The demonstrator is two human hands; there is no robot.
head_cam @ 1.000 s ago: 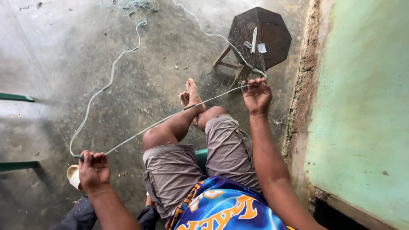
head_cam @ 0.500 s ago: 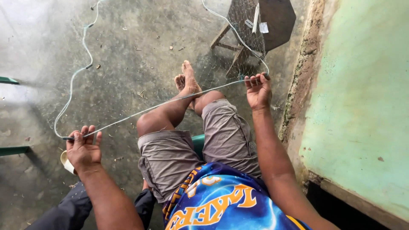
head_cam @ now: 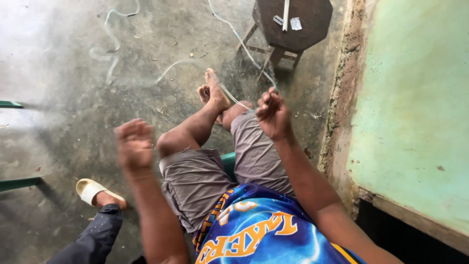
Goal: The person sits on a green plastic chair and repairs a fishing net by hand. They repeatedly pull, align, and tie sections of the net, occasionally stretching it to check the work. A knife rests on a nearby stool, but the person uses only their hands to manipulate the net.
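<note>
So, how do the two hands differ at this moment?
The right hand is closed in a grip on the pale cord; the left hand is blurred, and no cord shows in it. The right hand is farther forward, above the knee; the left is nearer. Both are raised over the lap.

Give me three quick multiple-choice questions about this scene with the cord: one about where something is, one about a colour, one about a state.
1. Where is the stool?
A. Beyond the feet, by the wall
B. Behind the sandal
C. On the lap

2. What colour is the wall?
A. Red
B. Green
C. White

3. How is the right hand?
A. Flat on the floor
B. Open and empty
C. Closed on the cord

Answers: 1 A, the stool stands past the feet near the wall. 2 B, the paint is pale green. 3 C, the fingers curl round the cord; the left hand is blurred.
</note>
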